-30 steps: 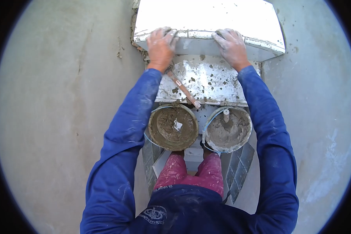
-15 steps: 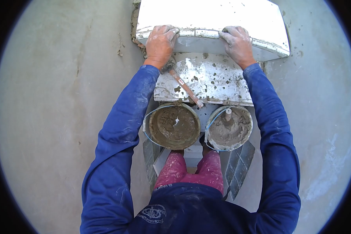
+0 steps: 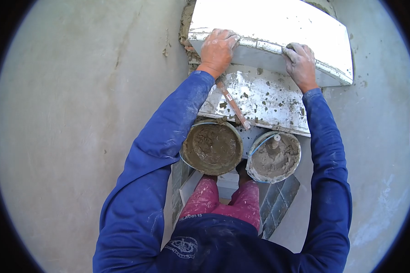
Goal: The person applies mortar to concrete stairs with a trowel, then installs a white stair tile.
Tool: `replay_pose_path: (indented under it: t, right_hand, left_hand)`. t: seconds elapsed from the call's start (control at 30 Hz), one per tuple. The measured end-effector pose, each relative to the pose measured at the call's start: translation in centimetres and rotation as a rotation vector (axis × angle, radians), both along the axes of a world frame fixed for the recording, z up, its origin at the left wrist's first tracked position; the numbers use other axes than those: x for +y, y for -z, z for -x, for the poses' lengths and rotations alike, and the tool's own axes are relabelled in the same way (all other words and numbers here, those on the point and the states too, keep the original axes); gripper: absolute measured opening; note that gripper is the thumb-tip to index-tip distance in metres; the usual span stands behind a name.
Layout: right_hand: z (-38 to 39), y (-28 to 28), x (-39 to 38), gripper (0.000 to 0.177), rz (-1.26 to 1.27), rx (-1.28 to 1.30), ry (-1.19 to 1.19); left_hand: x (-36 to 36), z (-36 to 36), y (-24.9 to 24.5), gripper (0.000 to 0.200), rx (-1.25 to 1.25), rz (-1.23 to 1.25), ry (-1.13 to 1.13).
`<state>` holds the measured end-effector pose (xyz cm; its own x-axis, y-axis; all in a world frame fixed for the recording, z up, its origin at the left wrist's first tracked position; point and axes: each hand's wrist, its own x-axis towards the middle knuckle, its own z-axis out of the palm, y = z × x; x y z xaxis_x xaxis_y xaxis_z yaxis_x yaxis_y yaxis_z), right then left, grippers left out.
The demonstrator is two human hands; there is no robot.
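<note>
One white slab (image 3: 271,22) is gripped at its near edge by curled left hand (image 3: 218,51) and right hand (image 3: 300,63) | long axis laid crosswise beyond both | neither nearer

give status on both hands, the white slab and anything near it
Left hand and right hand curled over white slab's near edge. Slab sits beyond mud-flecked panel. Tool handle lies across panel, near left wrist.

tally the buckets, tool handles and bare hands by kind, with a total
Buckets: 2 (left bucket, right bucket)
Tool handles: 2 (brown handle, pale handle in the right bucket)
Hands: 2 (left hand, right hand, both at the edge of the white block)
Total: 6
</note>
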<state>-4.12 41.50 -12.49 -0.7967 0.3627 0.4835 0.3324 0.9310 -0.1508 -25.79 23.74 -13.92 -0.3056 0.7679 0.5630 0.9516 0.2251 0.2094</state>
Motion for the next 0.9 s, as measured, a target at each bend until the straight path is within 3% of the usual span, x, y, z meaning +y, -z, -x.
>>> replay_pose_path:
  t: [0.73,0.9]
  right_hand:
    - [-0.6,0.2,-0.2,0.017,-0.015,-0.063,0.066]
    - [-1.0,0.8,-0.4,0.021,-0.014,0.004,0.065]
  left_hand:
    - [0.2,-0.5,-0.4,0.02,-0.009,0.043,0.042]
    - [-2.1,-4.3,-0.6,0.024,-0.11,-0.131,0.052]
